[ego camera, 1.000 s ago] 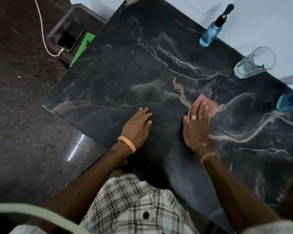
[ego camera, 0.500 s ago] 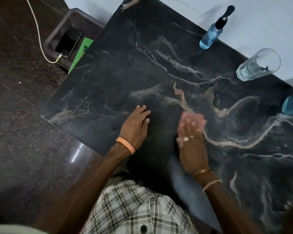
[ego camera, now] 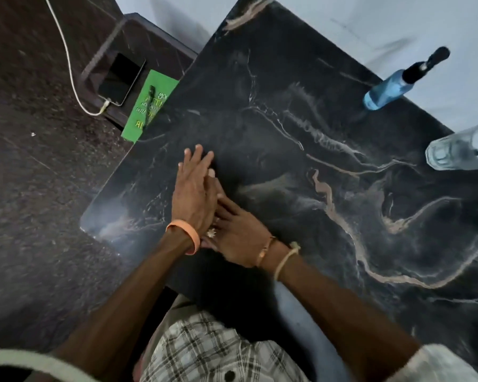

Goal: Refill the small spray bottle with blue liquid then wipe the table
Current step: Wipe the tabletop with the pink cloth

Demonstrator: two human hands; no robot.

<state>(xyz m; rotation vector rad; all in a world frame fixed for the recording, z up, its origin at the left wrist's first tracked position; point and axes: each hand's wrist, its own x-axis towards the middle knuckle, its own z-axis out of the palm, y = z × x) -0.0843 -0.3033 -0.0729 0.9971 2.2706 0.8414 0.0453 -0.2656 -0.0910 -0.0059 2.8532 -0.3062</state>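
Spray bottle (ego camera: 389,89), blue liquid inside w/ black top, stands at the far edge of the dark marble counter (ego camera: 287,78) in the head view, near a clear glass (ego camera: 458,150) at the right. Left hand (ego camera: 193,194), fingers straight, lies flat over the right hand (ego camera: 240,238) near the counter's left front corner, well apart from the bottle. Right hand's flat too, fingers stretched out, tips hidden under the left.

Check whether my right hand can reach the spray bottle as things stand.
Probably not right away: the left hand lies across the fingers of the right hand. Past that, the table up to the spray bottle looks free, with the glass off to the side.
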